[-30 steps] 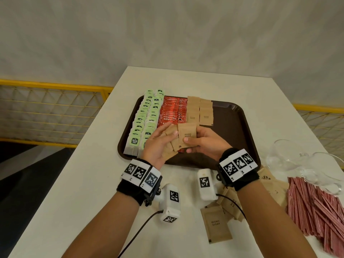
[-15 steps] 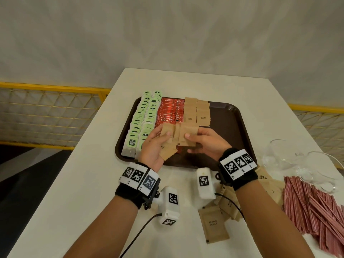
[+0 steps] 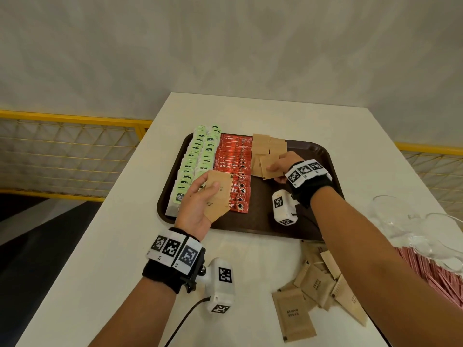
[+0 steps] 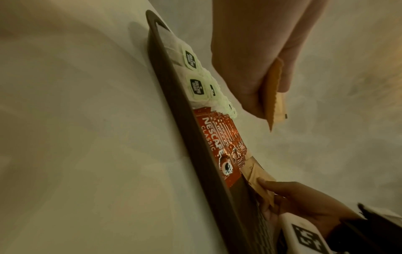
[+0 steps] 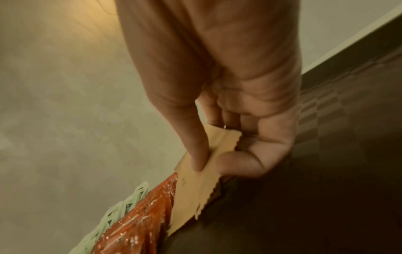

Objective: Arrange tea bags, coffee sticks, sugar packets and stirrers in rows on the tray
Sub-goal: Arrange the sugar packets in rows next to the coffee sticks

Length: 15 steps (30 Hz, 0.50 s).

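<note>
Centrally, a brown tray (image 3: 323,156) on a white table (image 3: 120,246) carries green tea bags (image 3: 198,166) at its left, red coffee sticks (image 3: 235,171) beside them, and a started row of sugar packets (image 3: 269,146) to the right of the sticks. Right hand (image 3: 281,166): thumb and fingers pinch one packet (image 3: 269,166), held low at the near end of the sugar row, touching or just above it; contact cannot be told. Left hand (image 3: 198,204): closed on a small stack of spare packets (image 3: 218,196), hovering over the near ends of the tea and coffee rows. The next free slot lies toward the near side of the right hand's packet, and the right hand is the nearer to it; the packets' long axes run near to far, matching the row. Loose packets (image 3: 315,286) and red stirrers (image 3: 421,269) lie on the table at the near right, off the tray, beside clear glass bowls (image 3: 411,226).
</note>
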Each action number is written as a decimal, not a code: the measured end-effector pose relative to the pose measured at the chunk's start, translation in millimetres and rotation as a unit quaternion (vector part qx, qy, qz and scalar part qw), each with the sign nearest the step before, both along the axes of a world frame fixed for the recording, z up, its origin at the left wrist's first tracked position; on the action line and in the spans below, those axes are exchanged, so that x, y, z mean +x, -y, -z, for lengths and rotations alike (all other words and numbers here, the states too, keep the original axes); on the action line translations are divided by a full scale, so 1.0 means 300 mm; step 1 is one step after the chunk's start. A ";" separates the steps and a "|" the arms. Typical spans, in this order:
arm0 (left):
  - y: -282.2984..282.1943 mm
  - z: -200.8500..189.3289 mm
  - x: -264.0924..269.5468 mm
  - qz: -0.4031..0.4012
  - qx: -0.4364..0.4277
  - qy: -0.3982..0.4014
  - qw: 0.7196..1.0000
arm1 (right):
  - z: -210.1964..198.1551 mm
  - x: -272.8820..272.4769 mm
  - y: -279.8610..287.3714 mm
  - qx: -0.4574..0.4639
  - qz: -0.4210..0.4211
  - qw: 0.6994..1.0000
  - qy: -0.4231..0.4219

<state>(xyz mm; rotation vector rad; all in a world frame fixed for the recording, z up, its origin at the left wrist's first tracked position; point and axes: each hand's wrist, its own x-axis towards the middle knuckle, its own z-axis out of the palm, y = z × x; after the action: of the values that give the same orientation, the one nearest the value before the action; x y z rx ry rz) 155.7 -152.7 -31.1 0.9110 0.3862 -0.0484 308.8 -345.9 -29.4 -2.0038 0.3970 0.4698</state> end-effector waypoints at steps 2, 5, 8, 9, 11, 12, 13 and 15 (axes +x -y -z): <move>-0.002 0.005 0.003 0.002 -0.005 0.000 1.000 | 0.004 0.013 -0.005 -0.054 -0.025 0.998 0.007; 0.005 0.005 0.006 0.006 -0.008 -0.001 1.000 | -0.002 0.015 -0.016 -0.120 -0.044 0.992 0.019; 0.015 0.006 0.009 0.010 -0.006 -0.004 1.000 | -0.006 0.014 -0.018 -0.145 -0.042 0.988 0.029; 0.017 0.005 0.010 0.009 -0.005 -0.004 1.000 | -0.008 0.013 -0.018 -0.148 -0.042 0.988 0.031; 0.018 0.005 0.012 0.010 -0.004 -0.004 1.000 | -0.006 0.011 -0.018 -0.148 -0.043 0.987 0.039; 0.017 0.006 0.012 0.011 -0.003 -0.003 1.000 | -0.002 0.011 -0.017 -0.142 -0.042 0.988 0.041; 0.016 0.005 0.012 0.012 -0.001 -0.004 1.000 | -0.002 0.006 -0.019 -0.132 -0.040 0.990 0.043; 0.013 0.004 0.011 0.013 0.003 -0.007 1.000 | -0.002 0.001 -0.024 -0.118 -0.025 0.991 0.051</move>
<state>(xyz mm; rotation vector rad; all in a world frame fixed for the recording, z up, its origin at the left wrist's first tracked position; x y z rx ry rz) 159.1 -156.7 -32.2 0.9227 0.3872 -0.0771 309.1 -338.8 -28.9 -2.2604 0.3520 0.3625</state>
